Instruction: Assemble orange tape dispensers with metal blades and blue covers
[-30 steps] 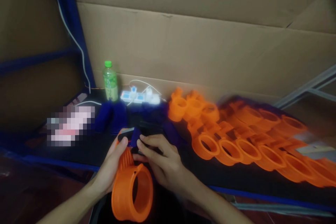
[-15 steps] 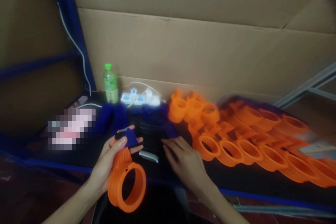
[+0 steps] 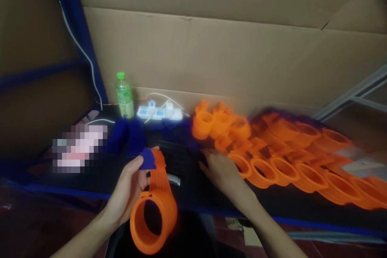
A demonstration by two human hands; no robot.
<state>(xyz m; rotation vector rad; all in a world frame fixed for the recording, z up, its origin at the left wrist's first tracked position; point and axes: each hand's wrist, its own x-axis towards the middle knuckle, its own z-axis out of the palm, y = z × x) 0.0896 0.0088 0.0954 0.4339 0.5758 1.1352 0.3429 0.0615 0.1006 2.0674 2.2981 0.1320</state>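
My left hand grips an orange plastic ring part by its upper arm, with the ring hanging down toward me. A small blue piece sits at the top of that arm, beside my thumb. My right hand reaches over the dark bench top, just left of the rows of orange ring parts. Its fingers stretch out and look slightly apart, with the fingertips blurred near some dark blue pieces. A silvery strip lies behind the held part.
A green-capped bottle and a white power strip stand along the cardboard wall. Blue blocks lie in front of the bottle. A blurred-out pink item is at the left. Blue shelf posts frame that side.
The orange ring part has turned in my left hand, its ring opening now facing more to the left. My right hand has moved right and slightly up, away from the silvery strip.
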